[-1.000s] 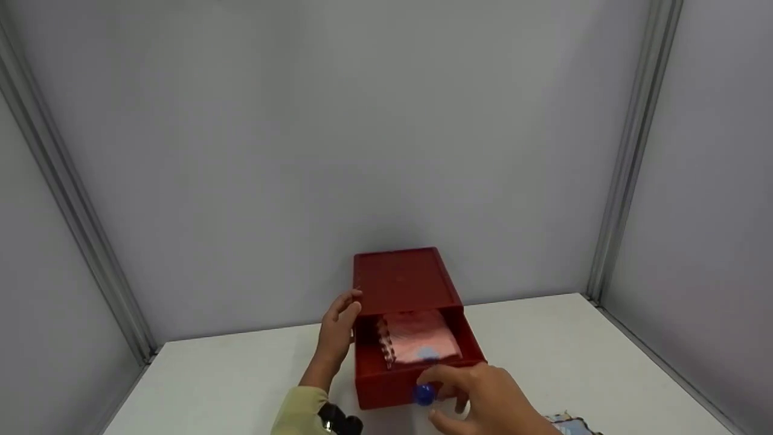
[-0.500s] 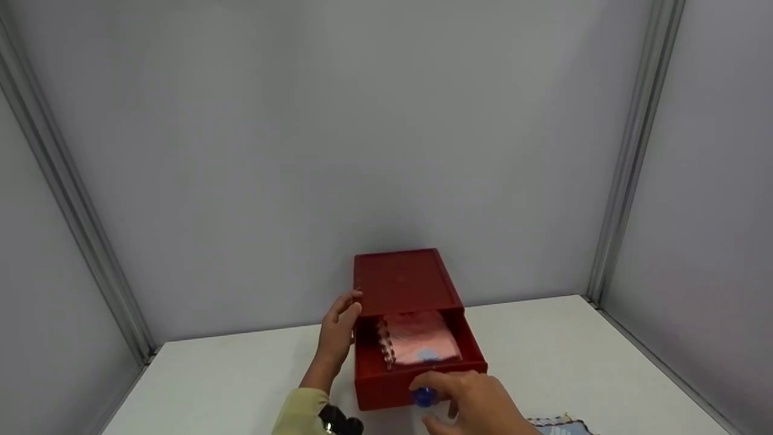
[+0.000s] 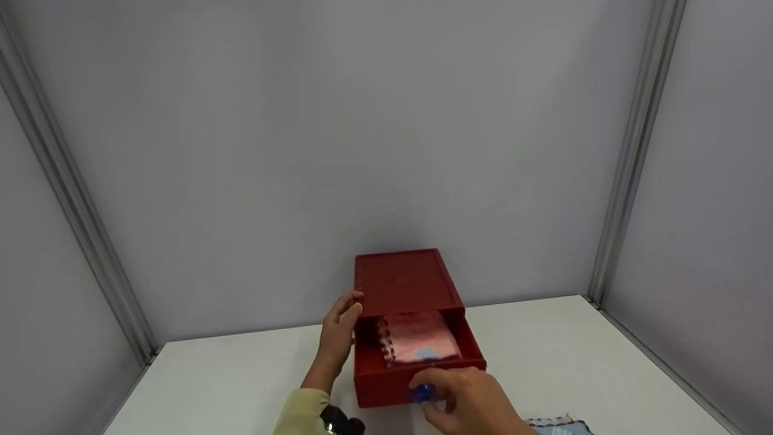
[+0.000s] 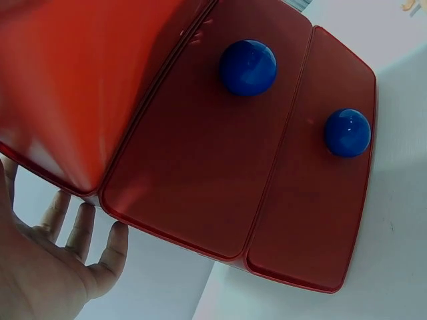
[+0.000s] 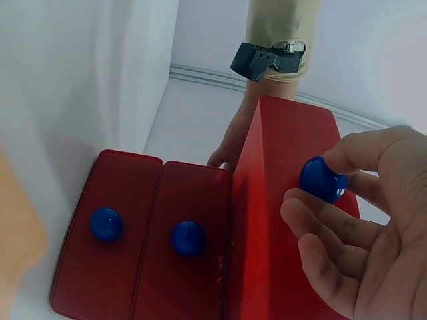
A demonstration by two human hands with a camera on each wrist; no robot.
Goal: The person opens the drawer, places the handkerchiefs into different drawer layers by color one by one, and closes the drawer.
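Note:
A red three-drawer box (image 3: 401, 281) stands on the white table (image 3: 241, 374). Its top drawer (image 3: 380, 383) is pulled out and holds a folded pink cloth (image 3: 420, 341). My right hand (image 3: 471, 402) pinches the drawer's blue knob (image 5: 322, 179) between thumb and fingers. My left hand (image 3: 338, 329) lies flat against the box's left side, its fingers straight (image 4: 80, 230). The two lower drawers are closed, with their blue knobs (image 4: 248, 67) (image 4: 347, 132) free.
A patterned cloth (image 3: 558, 426) lies on the table at the front right. Grey walls with metal posts close in the table behind and on both sides. A black strap (image 5: 267, 57) sits on my left wrist.
My right hand has drawn in a little to the left and its fingers have settled round the blue knob. The drawer and my left hand have hardly moved.

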